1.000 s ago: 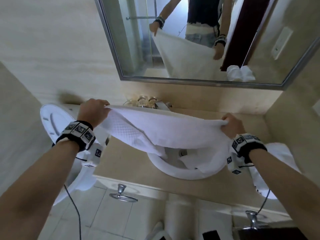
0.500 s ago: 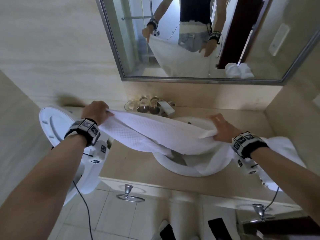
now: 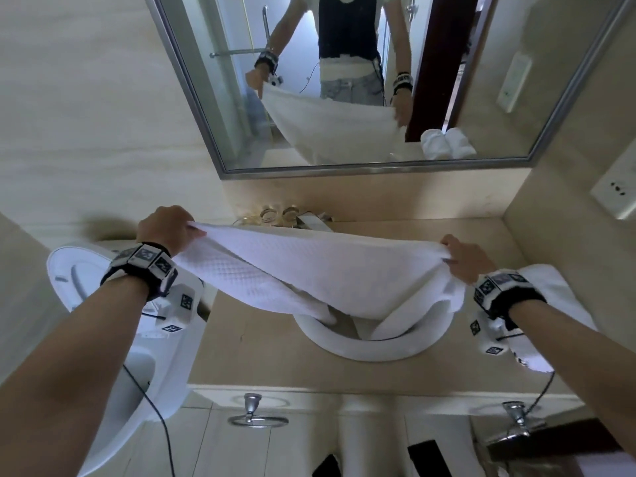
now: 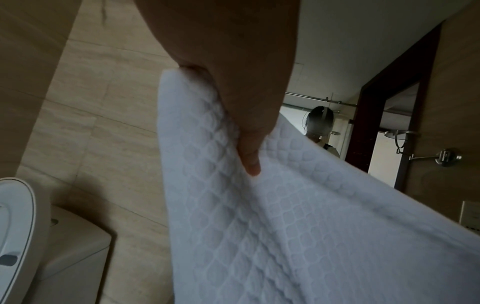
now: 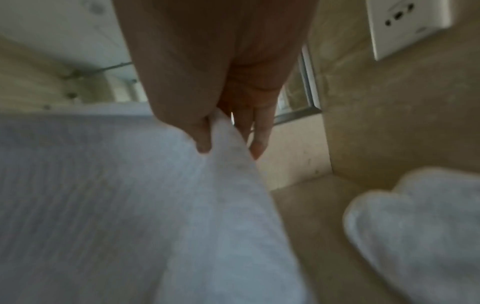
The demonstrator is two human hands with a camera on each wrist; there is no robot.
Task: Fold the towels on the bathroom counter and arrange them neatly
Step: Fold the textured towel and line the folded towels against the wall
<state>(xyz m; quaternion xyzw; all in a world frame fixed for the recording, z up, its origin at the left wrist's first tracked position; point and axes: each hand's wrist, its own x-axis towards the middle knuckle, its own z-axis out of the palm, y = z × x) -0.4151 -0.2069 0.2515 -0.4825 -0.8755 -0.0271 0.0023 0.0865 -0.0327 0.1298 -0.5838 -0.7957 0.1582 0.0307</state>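
Towel (image 3: 320, 266) status: I hold it stretched above the sink (image 3: 371, 346), with its lower part sagging into the basin. My left hand (image 3: 165, 228) pinches 1 corner, thumb and fingers clamped on the waffle-textured fabric, as the left wrist view confirms. My right hand (image 3: 463, 258) pinches the opposite corner, the thumb on one side of the cloth and the fingers on the other; that view is blurred, so grip depth cannot be confirmed. A second pile of white towels (image 3: 550, 290) lies on the counter (image 3: 254, 339) just beside my right wrist. Risk 1: the hanging part may drag through the basin and pick up moisture if I lower the towel before clearing the rim. Risk 2: a shallow pinch on the right corner may slip under tension and collapse the spread. Risk 3: the small glasses (image 3: 278, 215) behind the sink, beside the faucet, may be struck if the top edge swings toward the mirror (image 3: 206, 108).
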